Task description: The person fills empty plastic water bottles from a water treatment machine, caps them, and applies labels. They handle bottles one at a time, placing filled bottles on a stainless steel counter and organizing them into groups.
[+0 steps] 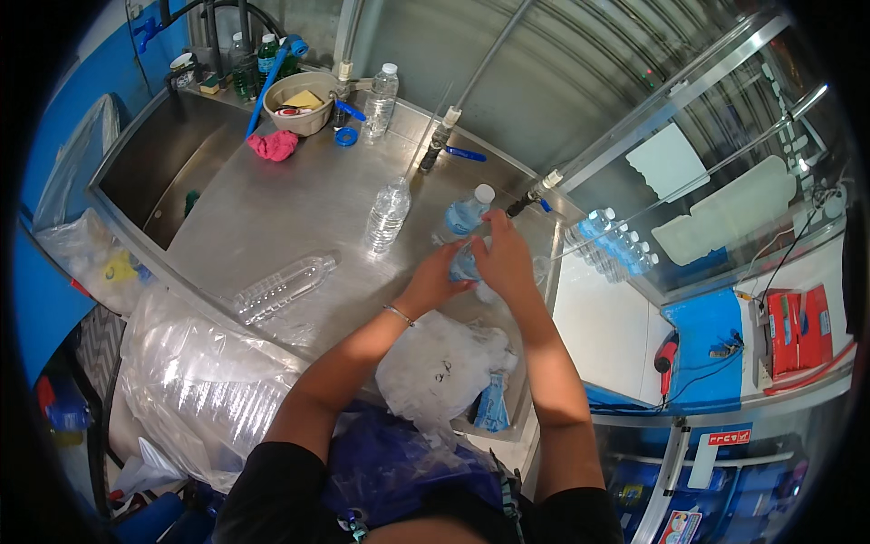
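Both my hands are closed around a clear plastic bottle with a blue label (464,264), above the right part of the steel counter. My left hand (437,275) grips it from the left. My right hand (504,258) holds it from the right and top, hiding much of it. Just beyond stands a capped water bottle (466,216) with a blue label, close to my right fingertips. To the left, an unlabelled clear bottle (389,216) stands upright below a thin rod or stream. Another clear bottle (285,286) lies on its side at the front left.
Valves with blue handles (466,154) line the counter's back edge. A beige bowl (301,102), pink cloth (274,145) and capped bottle (381,102) sit behind, beside a sink (172,154). A white plastic bag (439,372) lies before me. Several labelled bottles (609,243) stand right.
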A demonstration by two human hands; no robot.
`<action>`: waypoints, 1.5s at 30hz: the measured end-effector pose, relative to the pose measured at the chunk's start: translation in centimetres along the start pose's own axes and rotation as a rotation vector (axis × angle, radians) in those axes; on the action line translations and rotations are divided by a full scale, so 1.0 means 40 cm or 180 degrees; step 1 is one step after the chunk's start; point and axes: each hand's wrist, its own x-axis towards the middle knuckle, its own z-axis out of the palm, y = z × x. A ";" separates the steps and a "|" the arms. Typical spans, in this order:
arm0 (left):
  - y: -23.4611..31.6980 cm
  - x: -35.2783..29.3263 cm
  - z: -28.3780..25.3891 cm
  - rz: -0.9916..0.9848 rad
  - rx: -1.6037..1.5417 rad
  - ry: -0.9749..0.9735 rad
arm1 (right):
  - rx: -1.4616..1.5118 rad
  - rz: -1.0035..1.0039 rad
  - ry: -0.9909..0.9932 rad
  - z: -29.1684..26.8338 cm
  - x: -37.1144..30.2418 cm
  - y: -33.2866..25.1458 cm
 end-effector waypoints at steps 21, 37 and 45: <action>0.022 -0.090 -0.046 -0.0281 0.0078 0.0053 | -0.0414 0.0590 0.0454 0.079 0.165 0.023; 0.199 -0.234 -0.288 -0.0384 0.0101 0.0192 | 0.0818 -0.0185 0.0735 -0.380 -0.149 -0.002; 0.218 -0.329 -0.305 -0.1271 -0.0139 0.0891 | -0.1143 0.0321 0.0361 -0.470 -0.232 0.337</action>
